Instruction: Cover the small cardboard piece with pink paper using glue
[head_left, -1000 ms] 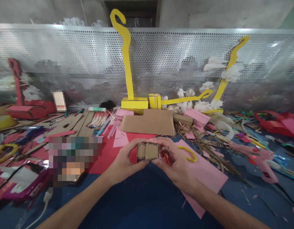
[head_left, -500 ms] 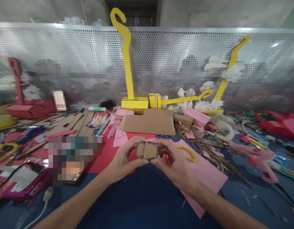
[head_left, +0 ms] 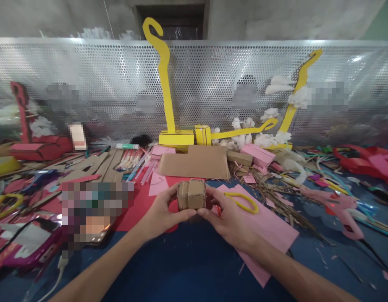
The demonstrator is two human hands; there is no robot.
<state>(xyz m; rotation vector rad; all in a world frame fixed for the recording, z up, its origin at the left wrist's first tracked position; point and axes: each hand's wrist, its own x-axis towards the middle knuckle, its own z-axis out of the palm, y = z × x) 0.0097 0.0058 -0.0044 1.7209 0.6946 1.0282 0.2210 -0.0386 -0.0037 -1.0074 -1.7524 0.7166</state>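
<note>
A small brown cardboard box [head_left: 192,195] with bare corrugated edges is held between my two hands, above the dark blue table [head_left: 181,268]. My left hand [head_left: 162,214] closes on its left side, the thumb along the lower front edge. On the opposite side, my right hand [head_left: 228,216] grips it with thumb and fingers. Part of a red object shows behind the right fingers; its kind is hidden. Just right of that hand, a yellow loop handle [head_left: 252,205] lies on pink paper [head_left: 272,239]. Red paper [head_left: 137,209] spreads behind the left hand.
Cut cardboard [head_left: 197,165] lies beyond my hands, before a yellow hook-necked figure [head_left: 165,84]. A corded pink glue gun [head_left: 342,205] rests at right, near twigs [head_left: 276,197]. Scraps and a purple object [head_left: 33,251] crowd the left. A perforated metal panel [head_left: 206,92] stands behind.
The cardboard box has been tilted in my hands, so more of its front face shows. Both hands keep hold of it. The view has shifted slightly.
</note>
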